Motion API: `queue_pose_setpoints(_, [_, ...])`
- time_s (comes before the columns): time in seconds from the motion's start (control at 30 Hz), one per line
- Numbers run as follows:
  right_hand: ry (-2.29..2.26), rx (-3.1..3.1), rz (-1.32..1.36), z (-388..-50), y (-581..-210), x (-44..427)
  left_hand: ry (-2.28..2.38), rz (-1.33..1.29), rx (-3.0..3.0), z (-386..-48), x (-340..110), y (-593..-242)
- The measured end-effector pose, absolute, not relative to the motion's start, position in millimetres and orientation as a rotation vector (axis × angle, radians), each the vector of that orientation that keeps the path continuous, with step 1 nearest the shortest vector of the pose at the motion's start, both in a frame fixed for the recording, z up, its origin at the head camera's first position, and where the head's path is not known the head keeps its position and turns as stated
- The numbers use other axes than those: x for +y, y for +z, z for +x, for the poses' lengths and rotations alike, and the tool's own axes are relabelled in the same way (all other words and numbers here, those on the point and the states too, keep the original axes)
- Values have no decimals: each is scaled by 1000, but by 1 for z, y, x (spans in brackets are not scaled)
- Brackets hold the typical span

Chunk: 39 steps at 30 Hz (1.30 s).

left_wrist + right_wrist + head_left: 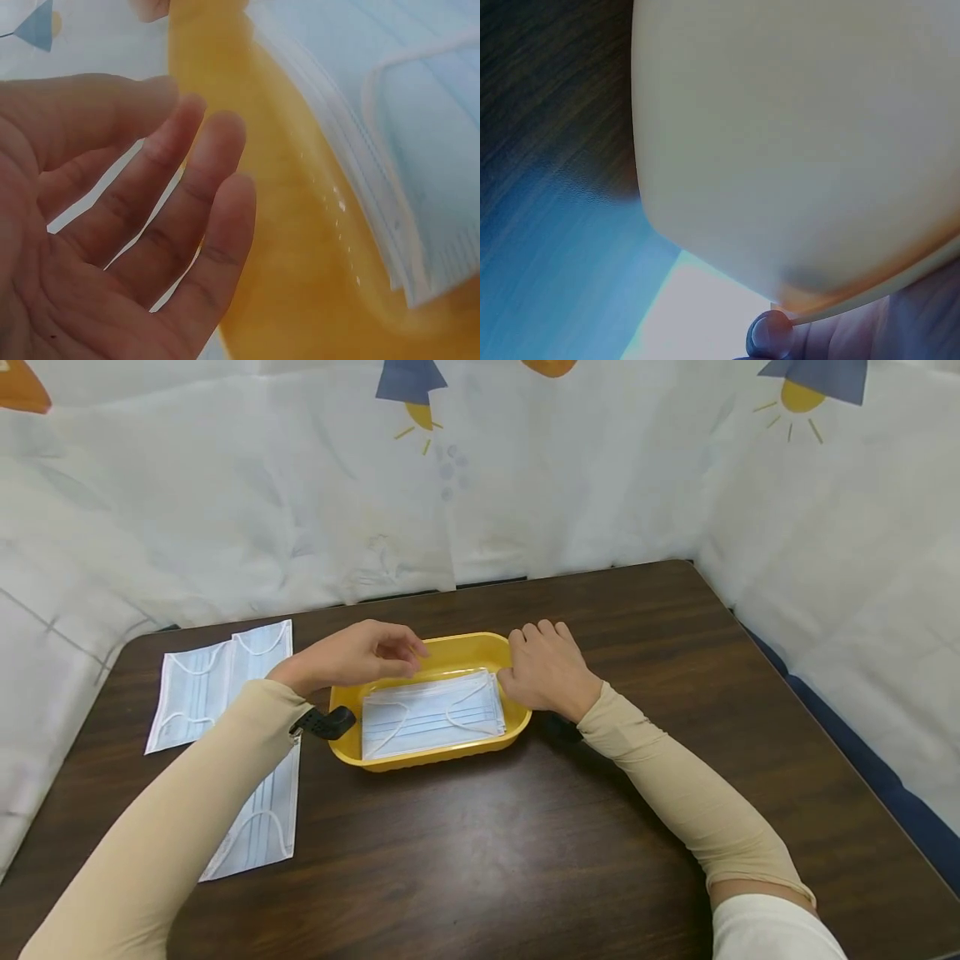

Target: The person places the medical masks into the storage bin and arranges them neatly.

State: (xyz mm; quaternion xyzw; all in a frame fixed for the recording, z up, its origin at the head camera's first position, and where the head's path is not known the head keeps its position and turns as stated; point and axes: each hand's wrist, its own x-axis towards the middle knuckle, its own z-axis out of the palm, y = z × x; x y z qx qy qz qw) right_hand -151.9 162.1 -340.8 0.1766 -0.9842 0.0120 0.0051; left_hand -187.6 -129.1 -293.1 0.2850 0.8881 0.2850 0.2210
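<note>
Loose masks (180,693) lie at the left of the table (465,860), and right of them the left hand (356,652) hangs over the far left part of the yellow tray (461,647), fingers loosely bent, slightly apart and holding nothing. The mask stack (431,718) lies flat inside the tray, its long axis running left to right with the right end slightly farther away, on the wearer's side of the left fingertips and apart from them. The right hand (546,670) grips the tray's right-end rim, just beside the stack's right end.
</note>
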Motion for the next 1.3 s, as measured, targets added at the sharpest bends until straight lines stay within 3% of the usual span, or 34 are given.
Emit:
queue_pose_setpoints(0.6, [36, -3089, 532, -163, -347, 181, 791, 557, 2584, -168, -175, -272])
queue_pose_setpoints(1.0, [64, -3038, 553, -163, -348, 191, 810, 504, 2683, -149, -230, -286])
queue_pose_setpoints(1.3, [30, -3035, 552, -162, -350, 195, 778, 271, 2720, -130, -270, -308])
